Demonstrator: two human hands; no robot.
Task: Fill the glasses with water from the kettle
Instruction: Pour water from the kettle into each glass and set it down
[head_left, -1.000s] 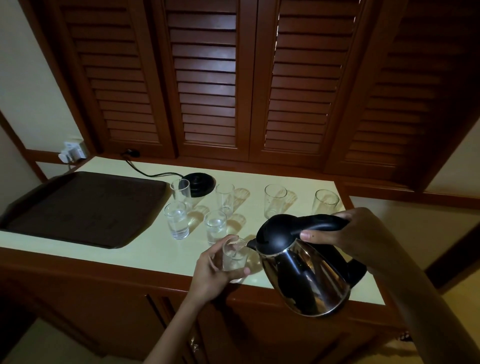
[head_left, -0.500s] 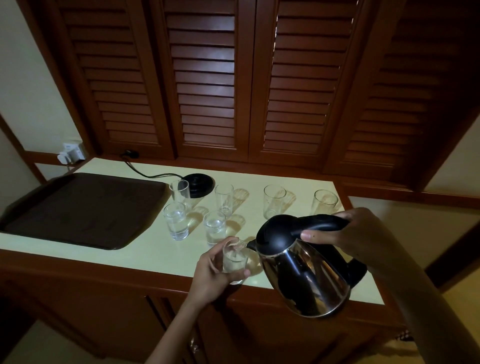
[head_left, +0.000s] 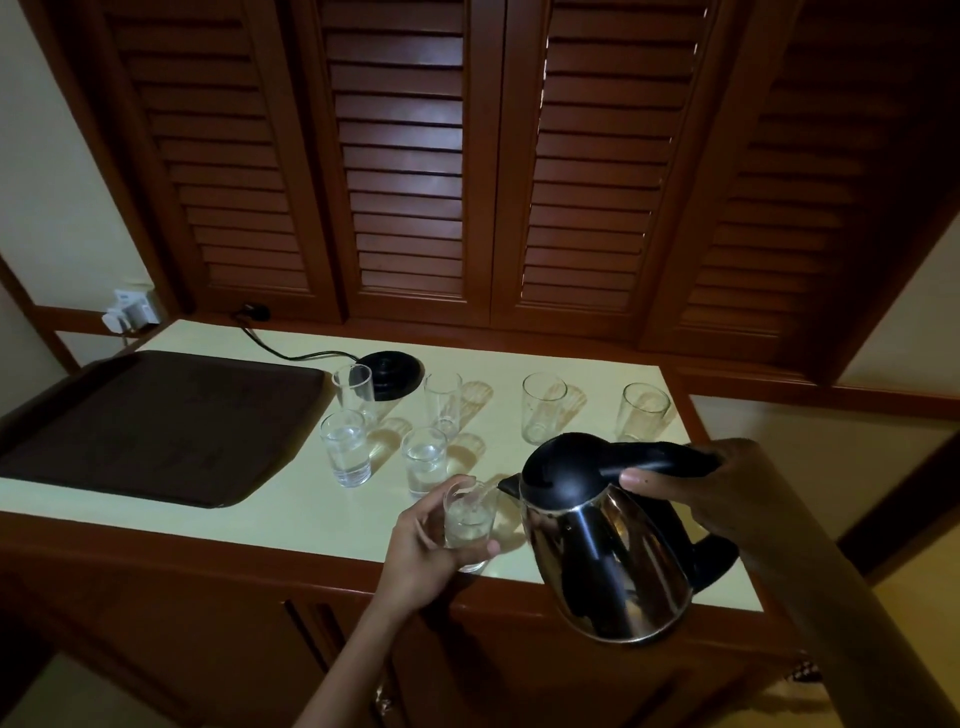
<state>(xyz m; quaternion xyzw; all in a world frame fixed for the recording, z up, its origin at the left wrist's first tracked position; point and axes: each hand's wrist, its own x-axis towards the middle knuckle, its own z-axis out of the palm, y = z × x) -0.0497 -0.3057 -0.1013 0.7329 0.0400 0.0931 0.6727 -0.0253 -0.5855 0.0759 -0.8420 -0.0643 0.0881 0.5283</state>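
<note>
My left hand (head_left: 423, 551) grips a small clear glass (head_left: 467, 519) near the counter's front edge. My right hand (head_left: 711, 488) holds the black handle of a steel kettle (head_left: 602, 551), tilted left with its spout at the glass's rim, and a thin stream of water runs in. Two short glasses with water (head_left: 346, 447) (head_left: 425, 460) stand behind it. Several taller glasses (head_left: 354, 389) (head_left: 443, 402) (head_left: 542, 408) (head_left: 643, 410) stand in a back row and look empty.
A dark brown tray (head_left: 156, 426) lies on the left of the pale counter (head_left: 291, 499). The black kettle base (head_left: 390, 371) with its cord sits at the back. Louvred wooden doors (head_left: 405, 156) rise behind, and a wall socket (head_left: 130, 309) is at far left.
The water level in the held glass has risen a little. Both hands and the kettle stay almost in place.
</note>
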